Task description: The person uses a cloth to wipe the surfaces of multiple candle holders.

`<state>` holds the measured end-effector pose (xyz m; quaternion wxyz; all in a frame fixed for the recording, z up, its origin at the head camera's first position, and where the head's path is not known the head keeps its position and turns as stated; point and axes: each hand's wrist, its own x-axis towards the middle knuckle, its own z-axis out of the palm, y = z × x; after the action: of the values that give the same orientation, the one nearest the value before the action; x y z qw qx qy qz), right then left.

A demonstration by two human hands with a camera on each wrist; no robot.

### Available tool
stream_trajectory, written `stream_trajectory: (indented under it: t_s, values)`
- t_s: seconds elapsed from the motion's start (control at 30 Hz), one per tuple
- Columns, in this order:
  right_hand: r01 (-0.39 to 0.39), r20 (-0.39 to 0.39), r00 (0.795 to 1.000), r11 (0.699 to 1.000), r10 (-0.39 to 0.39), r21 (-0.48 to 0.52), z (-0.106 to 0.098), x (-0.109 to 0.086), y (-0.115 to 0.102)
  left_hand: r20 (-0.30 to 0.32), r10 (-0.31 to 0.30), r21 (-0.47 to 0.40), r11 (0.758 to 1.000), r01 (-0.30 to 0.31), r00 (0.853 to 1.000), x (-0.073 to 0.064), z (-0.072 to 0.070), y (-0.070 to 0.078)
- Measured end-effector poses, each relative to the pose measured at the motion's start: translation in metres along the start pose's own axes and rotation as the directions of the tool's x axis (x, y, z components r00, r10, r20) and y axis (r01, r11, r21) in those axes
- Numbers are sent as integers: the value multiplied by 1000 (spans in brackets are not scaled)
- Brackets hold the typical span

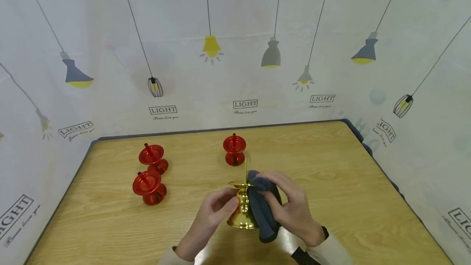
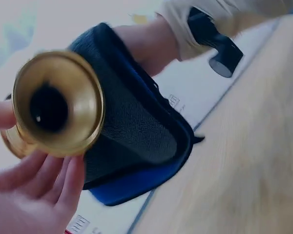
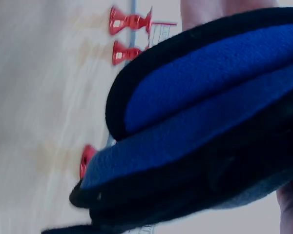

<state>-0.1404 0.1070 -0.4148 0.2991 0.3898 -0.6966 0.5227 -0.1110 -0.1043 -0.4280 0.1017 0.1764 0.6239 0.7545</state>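
A shiny gold candle holder with a thin spike on top is gripped by my left hand between thumb and fingers. Its hollow flared base faces the camera in the left wrist view. My right hand pinches a folded dark blue-grey cloth, which lies against the right side of the holder and its upper dish. From the right wrist, the cloth shows bright blue folds with dark edging and hides most of the holding fingers.
Two red candle holders of similar shape, one farther back and one nearer, stand at the left of the wooden table. Another red candle holder stands behind the gold one. A lamp-printed white curtain surrounds the table.
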Motion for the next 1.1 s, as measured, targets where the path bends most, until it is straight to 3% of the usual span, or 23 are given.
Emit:
stream_trajectory:
  t_s: [0.07, 0.13, 0.2, 0.3, 0.37, 0.43, 0.53, 0.6, 0.63, 0.73, 0.8, 0.87, 0.97, 1.1]
  values:
    - [47, -2, 999, 998, -47, -49, 1, 1, 3, -106, 16, 140, 990, -1, 994, 2, 3, 1]
    - [81, -1, 997, 994, -82, -73, 3, 1, 5, -170, 21, 215, 977, 16, 985, 3, 5, 0]
    - [95, 5, 995, 991, -95, -89, 5, 1, 6, -198, 12, 236, 971, 36, 980, 3, 5, -1]
    - [69, 7, 998, 994, -69, -84, 6, -1, 5, -200, -37, 179, 981, 74, 979, 3, 3, -1]
    - [25, 2, 1000, 998, -24, -61, 6, -2, 4, -146, -73, 75, 994, 85, 987, 3, -1, -2]
    - [-37, 1, 999, 999, 37, -5, 6, -4, 3, -47, -106, -84, 991, 101, 993, 3, -4, -4]
    - [-124, 4, 992, 987, 124, 106, 7, -4, 2, 121, -119, -315, 937, 152, 985, 3, -7, -9]
    - [-149, 8, 989, 977, 150, 153, 7, -4, 1, 192, -119, -398, 898, 188, 974, 3, -8, -11]
    - [-147, 7, 989, 977, 147, 153, 7, -4, 1, 204, -122, -407, 892, 198, 971, 3, -8, -11]
    - [-118, -1, 993, 990, 119, 76, 4, -1, 1, 155, -136, -328, 927, 181, 978, 4, -7, -8]
    - [-79, -12, 997, 997, 79, 3, 2, 1, 2, 61, -152, -219, 962, 162, 986, 5, -5, -3]
    - [-33, -19, 999, 998, 32, -55, 1, 3, 3, -37, -160, -107, 982, 155, 986, 6, -3, 2]
    - [51, -22, 998, 991, -54, -122, 2, 5, 4, -141, -155, 11, 987, 158, 978, 9, 1, 6]
    - [101, -24, 994, 983, -105, -153, 5, 6, 5, -179, -133, 89, 985, 150, 975, 11, 4, 6]
